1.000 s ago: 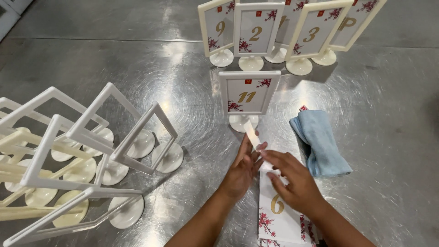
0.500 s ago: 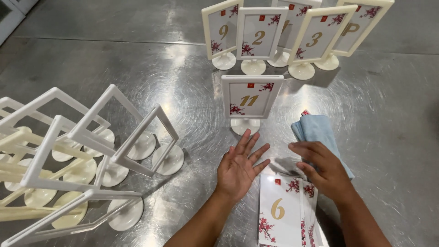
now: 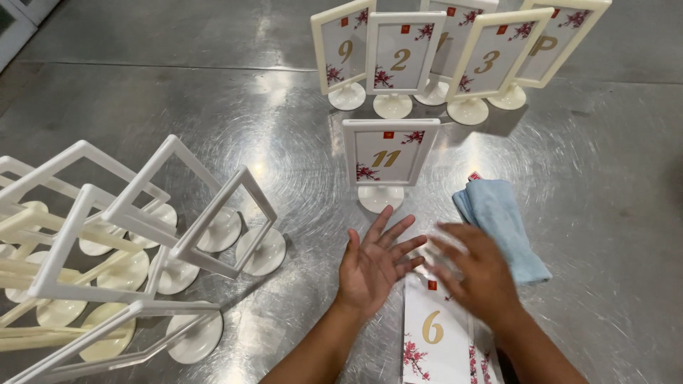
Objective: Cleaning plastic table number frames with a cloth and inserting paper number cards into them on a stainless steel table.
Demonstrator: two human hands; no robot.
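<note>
My left hand [image 3: 375, 265] lies flat on the metal table [image 3: 213, 92] with its fingers spread, holding nothing. My right hand [image 3: 478, 270] is blurred and rests palm down on the top of a stack of white number cards [image 3: 434, 334] with gold digits and red blossom prints. Both hands sit just in front of a cream frame stand [image 3: 388, 160] that holds a number card and stands upright.
A folded light blue cloth [image 3: 505, 227] lies right of my right hand. Several filled cream stands [image 3: 427, 60] stand in a row at the back. Several empty cream frame stands [image 3: 121, 249] lie tipped over on the left.
One second ago both hands met over a small pale strip near the stand's base. They have parted; my left hand has flattened and my right hand has come down on the cards.
</note>
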